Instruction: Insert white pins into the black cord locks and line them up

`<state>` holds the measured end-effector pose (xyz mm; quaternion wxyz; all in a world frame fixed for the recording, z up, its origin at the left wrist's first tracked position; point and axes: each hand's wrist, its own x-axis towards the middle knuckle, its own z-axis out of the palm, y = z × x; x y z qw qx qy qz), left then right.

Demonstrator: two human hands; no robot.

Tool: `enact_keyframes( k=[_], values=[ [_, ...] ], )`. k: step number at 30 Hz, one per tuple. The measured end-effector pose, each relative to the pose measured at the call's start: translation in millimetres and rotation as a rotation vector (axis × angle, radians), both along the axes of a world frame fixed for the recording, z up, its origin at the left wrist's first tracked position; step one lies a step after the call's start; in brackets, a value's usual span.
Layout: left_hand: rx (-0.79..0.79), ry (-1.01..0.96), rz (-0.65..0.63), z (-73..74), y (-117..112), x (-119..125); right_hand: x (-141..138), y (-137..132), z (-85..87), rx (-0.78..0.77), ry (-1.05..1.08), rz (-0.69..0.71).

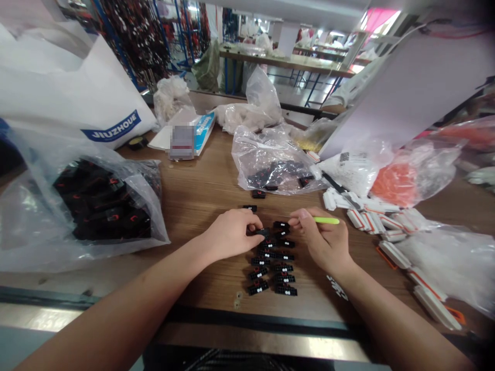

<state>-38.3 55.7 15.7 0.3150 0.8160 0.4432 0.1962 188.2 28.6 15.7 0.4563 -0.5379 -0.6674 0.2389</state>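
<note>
Seen from a head-worn camera, a person's left hand is closed on a small black plastic connector, pinching it between thumb and fingers at the top of two loose columns of matching black connectors. The columns lie near the front edge of a wooden worktop. The right hand, just beside them, is closed around a yellow-green pen, its tip hidden by the fingers. Two more black connectors lie apart, toward a clear plastic bag of black parts at mid-worktop. A fuller clear bag of black parts sits at the left edge, with a white JIUZHOUE tote bag at the back left corner, near a roll of black tape and a blue-and-white box. White-and-orange plastic parts spread along the right edge, and long tables on blue frames stand beyond the worktop
</note>
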Motion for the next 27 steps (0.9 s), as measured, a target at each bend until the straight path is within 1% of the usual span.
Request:
enact_keyframes(
  k=[3,6,8,15,20,27],
  values=[
    [0.021,-0.028,0.019,-2.6,0,-1,-3,-3,4.1,-0.016,0.028,0.064],
    [0.021,-0.062,0.032,-5.3,2,-1,-6,-7,7.0,-0.077,0.035,0.172],
    [0.017,-0.068,0.026,-6.1,3,-1,-8,-8,6.3,-0.108,0.014,0.209],
    [0.013,-0.096,0.026,-5.7,2,1,-11,-4,-1.7,-0.149,0.012,0.207],
    [0.012,-0.101,0.011,-6.2,2,1,-13,-6,-1.2,-0.150,0.025,0.210],
    [0.022,-0.100,0.015,-5.6,2,2,-13,-7,-0.4,-0.122,-0.009,0.199]
  ],
)
